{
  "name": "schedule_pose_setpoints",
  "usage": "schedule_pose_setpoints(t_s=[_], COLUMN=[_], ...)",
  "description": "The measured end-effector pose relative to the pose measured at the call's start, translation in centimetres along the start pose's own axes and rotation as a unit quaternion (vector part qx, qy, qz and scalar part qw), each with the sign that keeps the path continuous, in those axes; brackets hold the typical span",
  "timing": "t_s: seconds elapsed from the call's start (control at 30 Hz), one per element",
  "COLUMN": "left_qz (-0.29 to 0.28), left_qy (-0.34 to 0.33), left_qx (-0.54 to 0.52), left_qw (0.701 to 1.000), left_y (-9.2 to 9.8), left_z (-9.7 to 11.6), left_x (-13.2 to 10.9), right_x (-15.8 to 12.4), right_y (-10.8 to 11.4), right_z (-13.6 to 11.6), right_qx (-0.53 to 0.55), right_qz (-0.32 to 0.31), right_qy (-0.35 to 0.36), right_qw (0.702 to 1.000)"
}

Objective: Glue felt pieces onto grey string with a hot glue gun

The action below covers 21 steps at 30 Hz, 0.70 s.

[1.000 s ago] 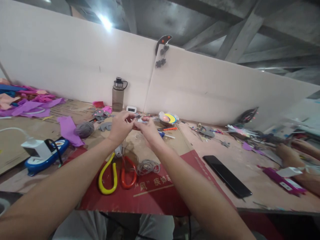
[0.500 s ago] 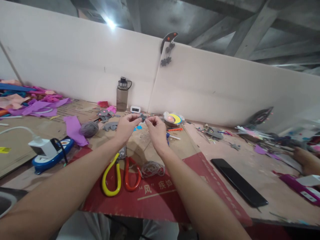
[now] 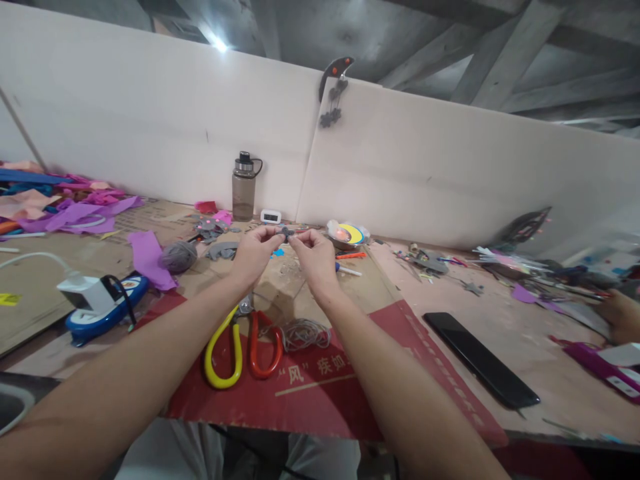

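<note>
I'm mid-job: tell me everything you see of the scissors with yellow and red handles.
The scissors have a looped yellow handle on the left and a looped red handle on the right, smooth and plastic-looking. They lie on the red printed cardboard, handles toward the person and spread apart. Silvery metal shows where these meet; the blades beyond are hidden around the left wrist. A coil of thin grey cord sits at the red handle, contact unclear. Neither the left hand nor right hand holds them.

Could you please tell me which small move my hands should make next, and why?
Perhaps turn the small grey piece slightly: the left hand and right hand pinch it from opposite sides, covering part of it, so turning might show more of its shape.
</note>
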State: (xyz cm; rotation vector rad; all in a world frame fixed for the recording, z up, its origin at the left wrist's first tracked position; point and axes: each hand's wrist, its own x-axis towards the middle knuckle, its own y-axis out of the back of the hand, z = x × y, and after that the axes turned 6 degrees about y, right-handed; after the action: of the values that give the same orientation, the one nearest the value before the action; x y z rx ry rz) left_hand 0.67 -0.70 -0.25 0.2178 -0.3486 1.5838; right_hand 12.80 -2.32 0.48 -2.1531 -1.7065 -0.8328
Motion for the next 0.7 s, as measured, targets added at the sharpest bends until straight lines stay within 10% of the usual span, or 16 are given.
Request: schedule_pose_setpoints(t_s=[0.7], left_qz=[-0.189], left_qy=[0.055], left_qx=[0.133], left_qw=[0.971], left_y=[2.7], left_z=[1.3], left_x=[1.4], right_x=[0.2], right_y=[1.3], right_z=[0.9], right_qx=[-0.102], right_qz=[-0.068], right_qy=[0.000], right_qw=[0.992])
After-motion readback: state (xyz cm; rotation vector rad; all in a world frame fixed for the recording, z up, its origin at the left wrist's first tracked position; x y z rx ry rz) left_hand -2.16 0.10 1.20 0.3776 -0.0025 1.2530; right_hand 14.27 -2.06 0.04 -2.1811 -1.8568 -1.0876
